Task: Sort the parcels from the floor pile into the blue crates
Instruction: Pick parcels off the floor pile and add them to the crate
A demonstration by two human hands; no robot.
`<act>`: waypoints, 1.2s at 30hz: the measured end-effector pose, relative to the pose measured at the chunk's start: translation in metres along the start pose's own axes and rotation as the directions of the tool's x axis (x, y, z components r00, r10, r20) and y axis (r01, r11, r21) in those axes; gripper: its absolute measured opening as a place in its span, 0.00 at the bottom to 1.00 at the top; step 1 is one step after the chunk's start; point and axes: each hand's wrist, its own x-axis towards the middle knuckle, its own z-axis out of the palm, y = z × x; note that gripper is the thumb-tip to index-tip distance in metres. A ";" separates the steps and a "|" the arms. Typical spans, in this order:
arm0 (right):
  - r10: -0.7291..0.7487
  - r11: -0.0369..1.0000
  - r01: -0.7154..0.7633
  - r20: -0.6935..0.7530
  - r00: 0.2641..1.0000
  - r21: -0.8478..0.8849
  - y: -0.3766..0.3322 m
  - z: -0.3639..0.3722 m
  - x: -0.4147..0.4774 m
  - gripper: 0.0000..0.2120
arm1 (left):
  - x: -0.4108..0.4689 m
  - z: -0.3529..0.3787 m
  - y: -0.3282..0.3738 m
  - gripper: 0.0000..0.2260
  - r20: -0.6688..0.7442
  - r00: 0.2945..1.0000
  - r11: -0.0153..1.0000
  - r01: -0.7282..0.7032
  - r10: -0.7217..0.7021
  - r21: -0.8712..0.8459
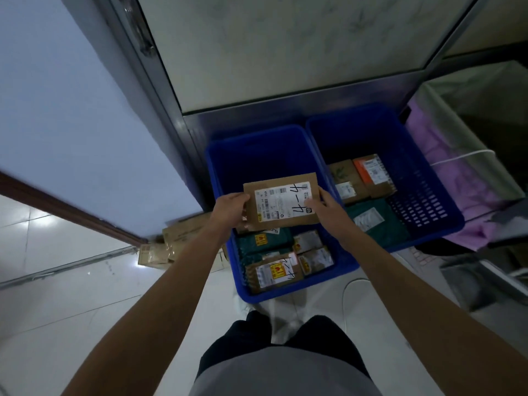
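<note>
Head view shows both hands out in front, each grip pinching one short end of a flat brown cardboard parcel (281,202): the left hand (230,210) clamps the left edge with thumb on top and fingers curled beneath, and the right hand (324,208) clamps the right edge, its thumb pressed onto the white shipping label (283,200). Between the two grips the parcel hangs in the air, label face up and tipped toward the camera, its long axis running left to right from one hand to the other. Black handwriting sits at the end by the right grip, its strokes turned sideways to the viewer, so the label reads along the short way.

Directly beneath the grips lies the left blue crate (228,155), its near half already packed with green and brown parcels (274,261), its far half bare. Just right of the right grip stands the second blue crate (428,172), holding a few parcels near its left wall. Left of the left grip, a few cardboard boxes (171,241) rest on the floor against the wall.

My judgement: the step in hand is reading the mark and choosing a crate. The next move calls for lowering the parcel flat into the empty far half below, or swinging it right, then letting go with both grips
</note>
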 end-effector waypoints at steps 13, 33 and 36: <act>0.135 0.986 -0.128 0.059 0.989 -0.109 0.057 0.032 0.082 0.24 | 0.068 0.021 -0.058 0.15 -0.034 0.997 0.929 0.072 -0.063 0.362; 0.359 0.845 -0.217 0.219 0.908 -0.488 0.199 0.106 0.205 0.24 | 0.187 0.054 -0.214 0.39 -0.073 0.977 0.573 0.178 -0.202 0.800; 0.377 0.804 -0.217 0.193 0.906 -0.553 0.209 0.110 0.211 0.27 | 0.196 0.056 -0.223 0.39 -0.075 0.978 0.566 0.173 -0.192 0.806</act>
